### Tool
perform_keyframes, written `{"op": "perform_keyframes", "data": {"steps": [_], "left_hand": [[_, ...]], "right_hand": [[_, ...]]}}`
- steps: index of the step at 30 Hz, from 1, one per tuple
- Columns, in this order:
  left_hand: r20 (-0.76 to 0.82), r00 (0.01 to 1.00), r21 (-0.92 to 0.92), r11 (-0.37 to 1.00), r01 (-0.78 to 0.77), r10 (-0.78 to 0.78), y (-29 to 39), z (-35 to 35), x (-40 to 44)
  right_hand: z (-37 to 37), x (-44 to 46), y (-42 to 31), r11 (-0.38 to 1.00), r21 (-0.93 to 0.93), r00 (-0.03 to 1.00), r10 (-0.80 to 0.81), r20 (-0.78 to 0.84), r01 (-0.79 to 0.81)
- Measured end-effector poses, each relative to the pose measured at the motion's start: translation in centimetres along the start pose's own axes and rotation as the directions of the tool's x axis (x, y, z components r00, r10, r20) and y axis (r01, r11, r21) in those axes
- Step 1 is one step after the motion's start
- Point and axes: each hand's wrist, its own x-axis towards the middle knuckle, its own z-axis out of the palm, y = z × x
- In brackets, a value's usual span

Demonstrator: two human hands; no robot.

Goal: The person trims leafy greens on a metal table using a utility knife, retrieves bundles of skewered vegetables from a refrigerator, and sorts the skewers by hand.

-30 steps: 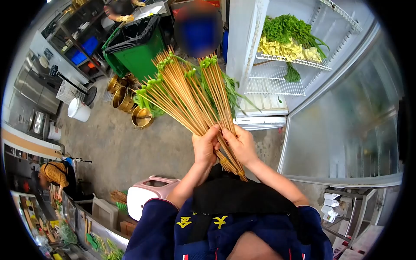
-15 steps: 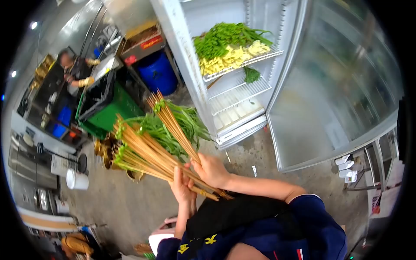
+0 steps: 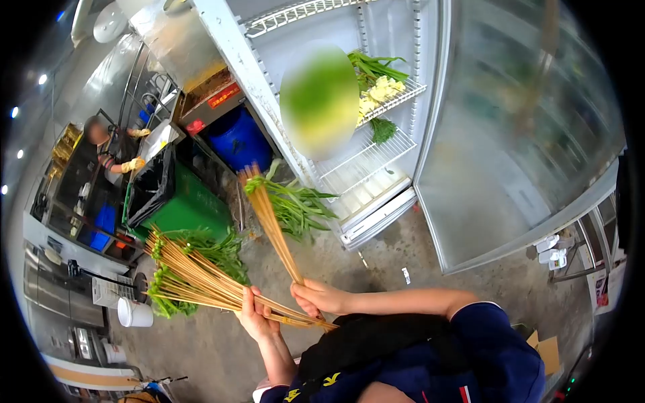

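My left hand (image 3: 259, 317) is closed around a large bunch of vegetable skewers (image 3: 201, 277), thin wooden sticks fanned out to the left. Leafy greens (image 3: 218, 252) hang from their far ends. A smaller bunch of vegetable skewers (image 3: 272, 221) rises from my right hand (image 3: 321, 297), its fingers wrapped round the lower sticks. Long green leaves (image 3: 295, 208) trail from its top. The two bunches are apart at the leafy ends, while the stick ends come close together near my dark apron.
An open upright fridge (image 3: 393, 225) stands ahead, greens and yellow pieces (image 3: 383, 91) on its rack; a blurred patch covers part. Its glass door (image 3: 504, 174) swings out right. A green bin (image 3: 185, 195), blue barrel (image 3: 242, 138) and white bucket (image 3: 134, 312) stand left. A gloved person (image 3: 111, 151) works behind.
My hands have drawn the two bunches apart. The large bunch has swung left and lower with my left hand; the smaller stays upright in my right. The view has shifted slightly.
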Motion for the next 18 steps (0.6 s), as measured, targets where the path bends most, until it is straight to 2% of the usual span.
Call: {"op": "perform_keyframes", "data": {"steps": [3, 6, 8, 10, 11, 12, 14, 15, 17, 18], "left_hand": [[-0.036, 0.999, -0.061, 0.998, -0.015, 0.013, 0.3, -0.7, 1.9], [-0.011, 0.999, -0.104, 0.993, -0.051, 0.05, 1.1, -0.7, 4.6], [0.028, 0.999, -0.164, 0.986, -0.029, 0.034, 1.5, -1.2, 6.7], [-0.152, 0.988, -0.142, 0.99, 0.004, -0.026, 2.5, 0.3, 7.9], [-0.164, 0.986, -0.083, 0.996, -0.031, 0.017, 3.2, 1.0, 8.1], [-0.169, 0.983, -0.025, 0.997, -0.077, 0.072, 3.6, 1.3, 8.1], [-0.03, 0.991, -0.102, 0.986, -0.129, 0.127, 4.2, 0.6, 8.9], [-0.022, 0.992, -0.117, 0.985, -0.125, 0.124, 4.4, 0.1, 9.4], [-0.075, 0.992, -0.009, 0.995, -0.099, 0.098, 4.6, -0.5, 9.4], [-0.102, 0.992, 0.056, 0.996, -0.074, 0.079, 4.6, -0.2, 8.7]], "right_hand": [[1.0, 1.7, -0.8, 0.994, -0.103, 0.995, 0.029, -0.099, -0.039], [0.8, 3.0, -2.3, 0.985, -0.166, 0.994, 0.02, -0.104, -0.037], [0.8, 4.7, -3.8, 0.972, -0.232, 0.99, -0.073, -0.123, 0.043], [1.4, 7.2, -5.9, 0.949, -0.292, 0.985, -0.149, -0.089, 0.117], [2.3, 8.8, -7.2, 0.936, -0.312, 0.982, -0.186, -0.041, 0.165], [3.6, 9.8, -8.7, 0.925, -0.352, 0.989, -0.141, 0.037, 0.144], [5.5, 12.8, -9.1, 0.86, -0.465, 0.977, -0.172, 0.123, 0.21], [6.2, 14.2, -9.3, 0.842, -0.495, 0.976, -0.187, 0.109, 0.216], [6.6, 18.5, -10.5, 0.801, -0.549, 0.968, -0.241, 0.069, 0.239], [7.5, 19.7, -13.2, 0.792, -0.58, 0.976, -0.218, 0.022, 0.19]]}}
